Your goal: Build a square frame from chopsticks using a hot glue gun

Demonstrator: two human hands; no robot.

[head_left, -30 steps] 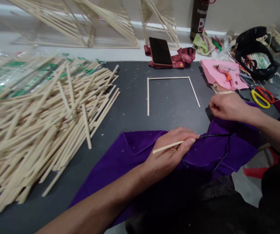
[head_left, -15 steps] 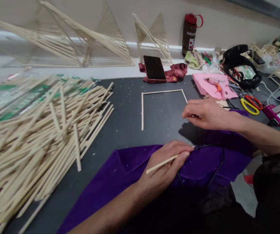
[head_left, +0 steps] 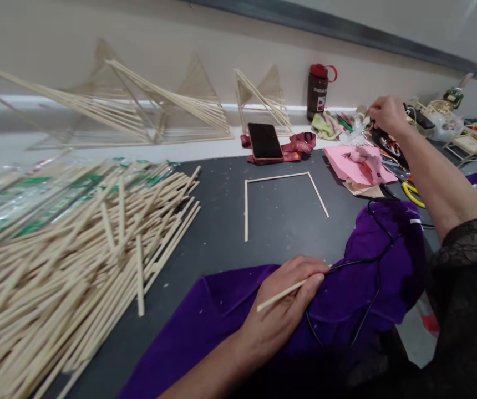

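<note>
My left hand [head_left: 290, 293] rests on purple cloth [head_left: 222, 310] at the table's front edge. Pinched between its thumb and fingers is a thin wooden stick [head_left: 278, 297]. My right hand [head_left: 388, 114] reaches far to the back right, over a black case [head_left: 382, 138] with small items in it. Its fingers are curled downward, and whatever they grip is hidden. On the dark tabletop between the hands lies a three-sided frame of sticks [head_left: 278, 177], its open side toward me.
A big pile of loose sticks [head_left: 76, 277] and plastic packets [head_left: 67, 191] covers the left. Stick models [head_left: 188, 105], a phone [head_left: 264, 141] and a bottle [head_left: 317, 94] stand or lie along the wall. A glue gun [head_left: 363, 158] rests on pink paper [head_left: 336, 158], near yellow-handled scissors [head_left: 412, 195].
My right hand has moved from beside the stick frame to the black case at the back right. My left hand keeps its stick in place. The view has shifted slightly.
</note>
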